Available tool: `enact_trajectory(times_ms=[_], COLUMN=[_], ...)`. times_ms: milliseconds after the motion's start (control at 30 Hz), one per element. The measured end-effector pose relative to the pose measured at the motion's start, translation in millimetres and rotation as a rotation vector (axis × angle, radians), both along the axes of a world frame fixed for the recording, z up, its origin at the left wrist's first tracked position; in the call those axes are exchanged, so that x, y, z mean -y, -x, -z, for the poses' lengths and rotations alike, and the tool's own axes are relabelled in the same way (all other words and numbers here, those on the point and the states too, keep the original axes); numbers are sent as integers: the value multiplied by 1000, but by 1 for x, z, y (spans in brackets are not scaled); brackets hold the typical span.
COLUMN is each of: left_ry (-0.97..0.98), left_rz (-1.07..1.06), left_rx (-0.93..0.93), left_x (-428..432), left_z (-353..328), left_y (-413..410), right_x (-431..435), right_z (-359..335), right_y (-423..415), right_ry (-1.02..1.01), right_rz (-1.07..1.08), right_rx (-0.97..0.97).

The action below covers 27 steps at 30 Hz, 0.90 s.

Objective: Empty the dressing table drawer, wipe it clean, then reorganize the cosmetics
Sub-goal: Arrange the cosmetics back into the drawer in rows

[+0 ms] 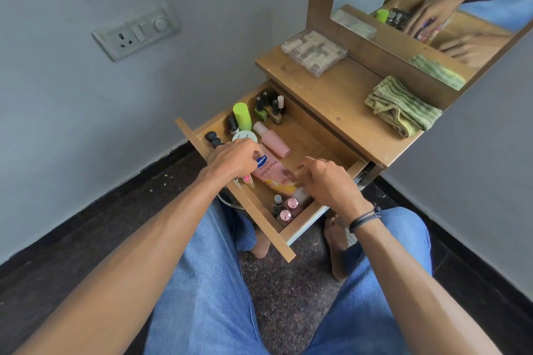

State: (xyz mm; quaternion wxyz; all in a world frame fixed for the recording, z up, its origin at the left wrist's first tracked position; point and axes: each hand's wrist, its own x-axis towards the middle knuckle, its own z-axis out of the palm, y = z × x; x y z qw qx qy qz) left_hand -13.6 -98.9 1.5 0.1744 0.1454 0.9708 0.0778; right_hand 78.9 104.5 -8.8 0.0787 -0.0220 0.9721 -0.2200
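Between the 2 hands, a soft pink tube (269,171) printed "Gluta-Hya" lies flat on the floor of the open wooden drawer (314,143). The left hand (233,158) has its fingers curled down over the tube's blue-badged cap end, hiding what they touch, so a grip cannot be told. The right hand (328,181) hangs half-curled and relaxed over the other end, with nothing visibly gripped. Beyond the fingers lie a smooth pink bottle (275,141), a lime-green cylinder (242,116) and upright glass nail-polish bottles (271,108). Farther off, a ribbed green striped cloth (403,106) sits folded on the worktop (326,95).
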Motion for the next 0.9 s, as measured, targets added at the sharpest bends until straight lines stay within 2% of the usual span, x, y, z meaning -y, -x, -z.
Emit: enact_trajectory(times_ms=[167, 367, 567, 700, 767, 900], left_ry=[-43, -114, -318, -363, -369, -462], left_rz=[-25, -27, -28, -73, -85, -131], left_rx=[23, 47, -102, -75, -67, -74], left_x=[-1, -13, -37, -54, -59, -61], left_z=[-2, 0, 6, 1, 0, 0], left_y=[2, 5, 19, 29, 31, 34], right_x=[-16, -23, -33, -43, -47, -54], right_z=[-7, -16, -50, -70, -73, -70], right_y=[0, 5, 35, 81, 114, 167], right_ry=[66, 123, 183, 150, 82, 14], right_rz=[149, 231, 296, 341, 307, 243], right_rx=[-86, -161, -370, -508, -466, -248])
